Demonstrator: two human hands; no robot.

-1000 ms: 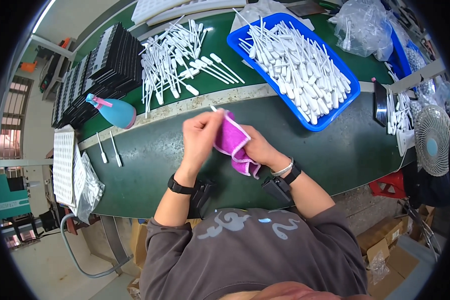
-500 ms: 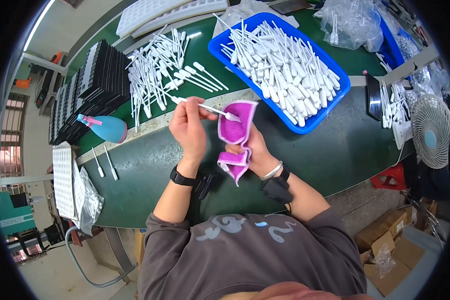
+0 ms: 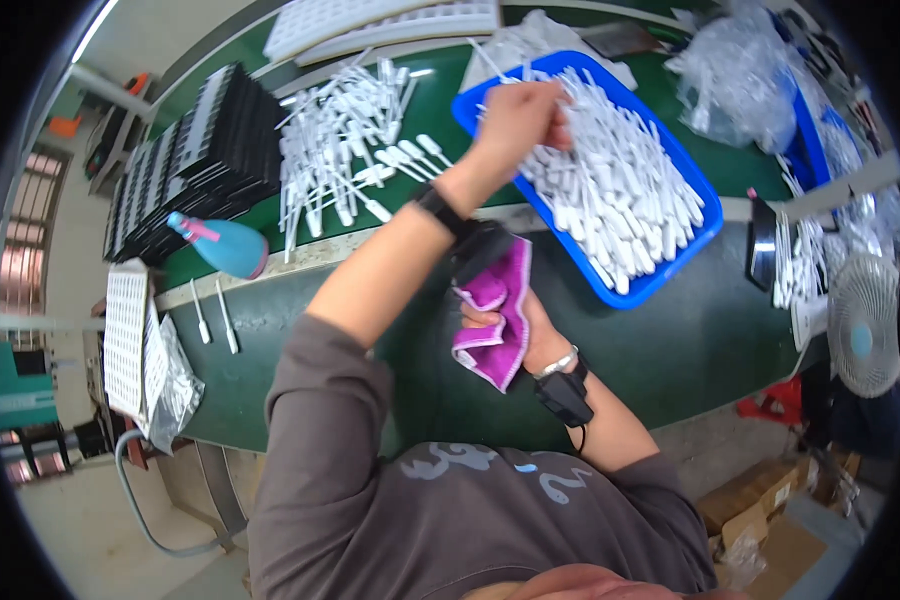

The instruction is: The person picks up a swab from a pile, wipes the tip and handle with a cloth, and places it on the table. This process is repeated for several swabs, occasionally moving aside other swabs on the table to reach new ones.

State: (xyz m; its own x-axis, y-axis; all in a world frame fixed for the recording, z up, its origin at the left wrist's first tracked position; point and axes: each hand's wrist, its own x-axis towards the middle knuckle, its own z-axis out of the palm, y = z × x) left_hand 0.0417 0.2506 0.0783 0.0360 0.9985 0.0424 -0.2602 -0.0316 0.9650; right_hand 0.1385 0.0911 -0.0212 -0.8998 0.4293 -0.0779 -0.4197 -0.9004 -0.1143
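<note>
My left hand (image 3: 522,122) is over the far left part of a blue plastic basket (image 3: 660,287), its fingers curled down at the heap of white sticks (image 3: 610,200). Each stick has a thin stem and a thick rounded end. The fingertips are blurred, and what they hold, if anything, cannot be made out. Below my left wrist, over the near part of the table, my right hand (image 3: 537,335) is closed around a crumpled purple cloth (image 3: 511,340) with a pale stitched edge. My left wristband partly covers the top of the cloth.
More white sticks (image 3: 335,140) lie piled at the far left, beside stacked black trays (image 3: 200,150). A blue spray bottle (image 3: 232,250) lies near two single sticks (image 3: 228,320). White perforated trays (image 3: 390,30) line the back. A small fan (image 3: 863,325) and a plastic bag (image 3: 735,80) are at right.
My left hand has moved right and away from me, from the cloth to the basket. The stick it held against the cloth is no longer discernible. My right hand still grips the cloth, now more folded.
</note>
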